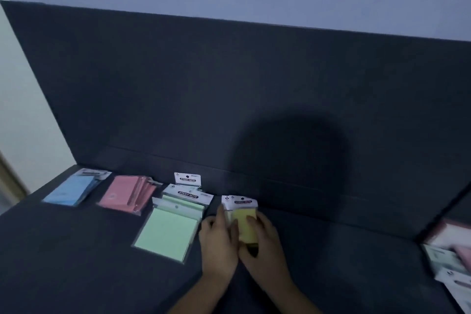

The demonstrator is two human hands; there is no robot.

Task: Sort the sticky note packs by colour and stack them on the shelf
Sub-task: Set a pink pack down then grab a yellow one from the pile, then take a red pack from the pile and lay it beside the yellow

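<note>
Sticky note packs lie in a row on the dark shelf surface (76, 250): a blue stack (72, 190) at far left, a pink stack (127, 194) beside it, then a green stack (168, 229) with white header cards. To the right of the green sits a small yellow stack (244, 222). My left hand (219, 245) presses against the yellow stack's left side. My right hand (262, 239) holds its right side, fingers curled over the top pack. The lower part of the yellow stack is hidden by my hands.
A dark upright back panel (229, 97) rises behind the packs. At the right edge lies a jumble of unsorted packs (451, 260), pink and pale ones. A pale wall (25, 122) borders the left side. The scene is dim, with a round shadow on the panel.
</note>
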